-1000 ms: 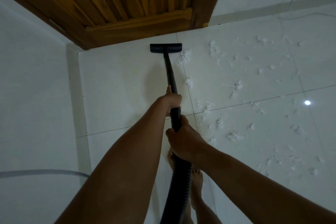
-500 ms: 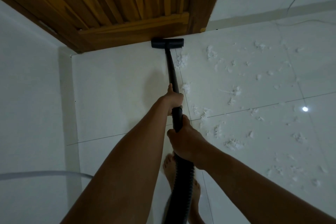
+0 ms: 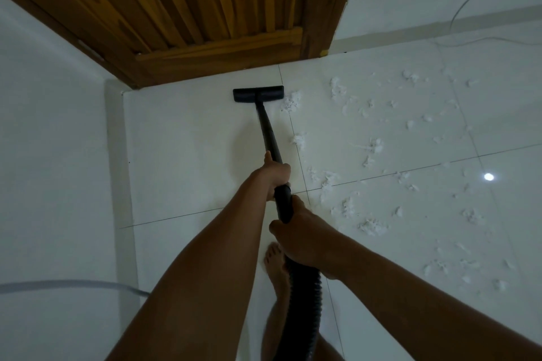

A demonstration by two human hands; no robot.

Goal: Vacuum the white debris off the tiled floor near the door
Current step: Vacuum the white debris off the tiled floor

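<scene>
Black plastic floor head (image 3: 258, 94) of the vacuum sits flat on the white tiled floor (image 3: 190, 155), near the bottom edge of the brown slatted wooden door (image 3: 205, 9) but apart from it. A clump of white fluffy debris (image 3: 291, 101) lies just beside the head's right end. Further scraps are scattered over the tiles to the right of the door. My left hand (image 3: 274, 173) grips the black rigid wand (image 3: 268, 135), fingers clamped round it. My right hand (image 3: 302, 231) grips the wand's lower end, where the black ribbed hose (image 3: 302, 308) begins, fingers likewise clamped. My bare foot (image 3: 275, 267) stands beside the hose, on the side away from the door.
</scene>
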